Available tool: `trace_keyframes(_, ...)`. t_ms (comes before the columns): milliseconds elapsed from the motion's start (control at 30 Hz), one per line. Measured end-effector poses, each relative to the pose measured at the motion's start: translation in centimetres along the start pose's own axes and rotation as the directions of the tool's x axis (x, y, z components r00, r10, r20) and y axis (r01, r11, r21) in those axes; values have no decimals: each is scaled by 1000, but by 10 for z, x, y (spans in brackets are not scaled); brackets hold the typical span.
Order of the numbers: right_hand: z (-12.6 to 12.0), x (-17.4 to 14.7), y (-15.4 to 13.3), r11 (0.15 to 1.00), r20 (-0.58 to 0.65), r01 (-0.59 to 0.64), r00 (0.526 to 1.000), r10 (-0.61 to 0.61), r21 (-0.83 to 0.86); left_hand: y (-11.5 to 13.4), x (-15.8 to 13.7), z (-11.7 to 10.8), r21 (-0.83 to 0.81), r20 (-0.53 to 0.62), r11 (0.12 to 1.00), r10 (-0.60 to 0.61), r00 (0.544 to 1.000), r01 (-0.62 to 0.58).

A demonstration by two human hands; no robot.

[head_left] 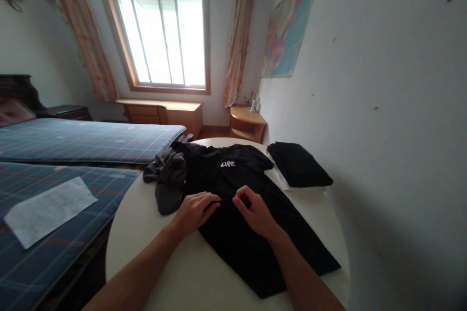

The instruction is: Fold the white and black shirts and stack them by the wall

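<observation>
A black T-shirt (251,248) with white "LIFE" lettering lies spread on a round white table (146,252), its hem toward the near right. Over the middle of the shirt, my left hand (199,209) pinches the black cloth between thumb and fingers. A short way to its right, my right hand (253,209) pinches the same cloth, thumb against curled fingers. Crumpled dark grey clothing (170,170) lies at the shirt's left side, partly under it. On the table's right side rests a neat stack of folded black clothes (301,165), with something white at the bottom.
To the left stand beds with blue plaid mattresses (109,138); a white paper sheet (51,209) lies on the nearer one. A wooden desk (178,107) is below the window, and a corner shelf (248,119) stands behind the table. The white wall (401,155) runs close along the right.
</observation>
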State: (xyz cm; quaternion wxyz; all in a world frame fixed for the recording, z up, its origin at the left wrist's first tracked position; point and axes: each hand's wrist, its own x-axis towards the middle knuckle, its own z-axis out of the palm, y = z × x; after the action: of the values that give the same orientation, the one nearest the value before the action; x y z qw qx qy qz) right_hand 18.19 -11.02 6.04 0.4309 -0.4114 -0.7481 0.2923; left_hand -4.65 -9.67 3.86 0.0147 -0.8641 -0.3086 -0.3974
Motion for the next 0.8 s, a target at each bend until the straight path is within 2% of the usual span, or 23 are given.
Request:
trace_keyframes(200, 4, -1, -2, 999, 6, 17, 1000, -16, -44, 3, 0, 2, -4, 21, 1000, -1, 1000, 1)
trace_keyframes(333, 0, 0, -5, 999, -65, 10, 998, -12, -31, -8, -5, -1, -20, -24, 999, -40, 999, 39)
trace_keyframes(533, -6, -1, -8, 1000, -212, -3, 977, 3, 3, -24, -5, -17, -38, -72, 996, -80, 994, 77)
trace_keyframes(700, -2, -5, -14, 990, -204, -37, 977, 65, 138, -21, -3, -19, -87, -97, 991, -112, 989, 104)
trace_keyframes(800, 3, -8, -20, 974, -165, -37, 983, 76, 225, -20, -6, -16, -102, -70, 984, -151, 986, 144)
